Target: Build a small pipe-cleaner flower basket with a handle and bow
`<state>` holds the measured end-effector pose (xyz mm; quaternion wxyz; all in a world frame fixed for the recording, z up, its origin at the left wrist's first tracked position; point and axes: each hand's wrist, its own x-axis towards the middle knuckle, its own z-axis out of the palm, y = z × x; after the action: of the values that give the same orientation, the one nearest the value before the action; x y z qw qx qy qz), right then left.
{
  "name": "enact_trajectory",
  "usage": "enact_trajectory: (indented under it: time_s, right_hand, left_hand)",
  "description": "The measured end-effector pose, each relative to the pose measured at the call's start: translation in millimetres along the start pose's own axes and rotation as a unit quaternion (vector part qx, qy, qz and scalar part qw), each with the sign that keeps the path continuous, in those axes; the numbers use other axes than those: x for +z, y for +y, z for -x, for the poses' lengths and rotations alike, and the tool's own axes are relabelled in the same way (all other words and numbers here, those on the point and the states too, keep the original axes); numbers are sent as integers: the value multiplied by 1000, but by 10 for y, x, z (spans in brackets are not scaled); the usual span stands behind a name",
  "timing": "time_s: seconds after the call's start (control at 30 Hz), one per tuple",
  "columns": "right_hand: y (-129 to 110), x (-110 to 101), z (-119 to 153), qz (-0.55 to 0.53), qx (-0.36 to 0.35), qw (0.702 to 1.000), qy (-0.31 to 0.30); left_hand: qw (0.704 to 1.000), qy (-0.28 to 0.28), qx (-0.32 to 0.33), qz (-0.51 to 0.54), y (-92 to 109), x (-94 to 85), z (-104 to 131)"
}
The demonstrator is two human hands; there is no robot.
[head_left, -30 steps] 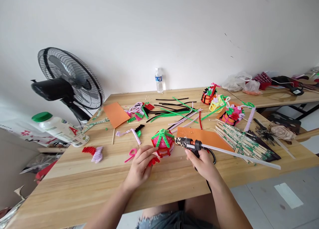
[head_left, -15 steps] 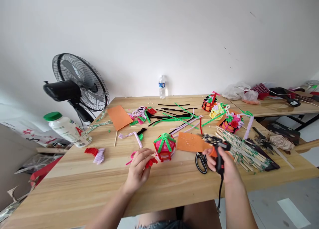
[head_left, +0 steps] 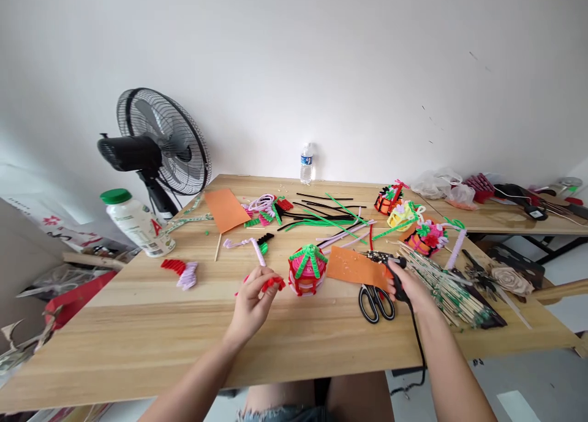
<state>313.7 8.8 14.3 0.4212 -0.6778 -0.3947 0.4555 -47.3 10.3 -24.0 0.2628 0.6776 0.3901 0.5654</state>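
One red piece [head_left: 274,283] pinched in left hand [head_left: 253,302], lower centre; one glue gun [head_left: 382,258] gripped in right hand [head_left: 412,287], lower right. Three fuzzy ornaments [head_left: 403,217], centre right.

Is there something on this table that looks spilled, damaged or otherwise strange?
Yes, slightly: pale flecks are scattered on the otherwise plain, nearer orange sheet, and the front of the glue gun in the right hand looks speckled, perhaps with old residue. I see no clear damage.

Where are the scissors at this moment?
In the head view, the scissors lie right of centre on the table, handles just in front of the nearer orange sheet, left of the right hand.
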Motion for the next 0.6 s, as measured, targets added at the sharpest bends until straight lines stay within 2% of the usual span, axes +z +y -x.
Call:
enact_trajectory:
  time_s: [0.13, 0.2, 0.3, 0.37, 0.43, 0.47, 0.5, 0.53, 0.57, 0.6]
  right_hand:
    - [114, 142, -171, 119, 20, 991, 51]
    - [68, 131, -248, 192, 30, 978, 81]
    - [-49, 87, -314, 296, 33, 946, 124]
    - [-127, 96, -266, 349, 35, 925, 148]
    - [-187, 178, -108, 401, 6, 901, 168]
    - [-208, 253, 11, 435, -41, 882, 178]
    - [-223, 350, 149, 442, -121, 871, 175]
    - [-232, 467, 300, 405, -226, 873, 155]
    - [-236, 597, 452, 343, -322, 877, 100]
    - [-238, 735, 596, 284, -387, 877, 22]
  left_hand:
    - [984, -33, -122, 125, 89, 48, -25]
    - [953, -54, -203, 217, 161, 91, -8]
    - [892, -102, -301, 322, 294, 177, 49]
    - [859, -118, -345, 360, 378, 242, 92]
    - [833, -128, -383, 379, 446, 308, 123]
    - [825, -134, -396, 380, 474, 339, 130]
    - [823, -141, -403, 375, 500, 369, 131]
    - [825, -148, -405, 365, 524, 396, 126]
    - [832, -155, -400, 352, 548, 419, 117]
    - [841, -163, -392, 335, 572, 437, 104]
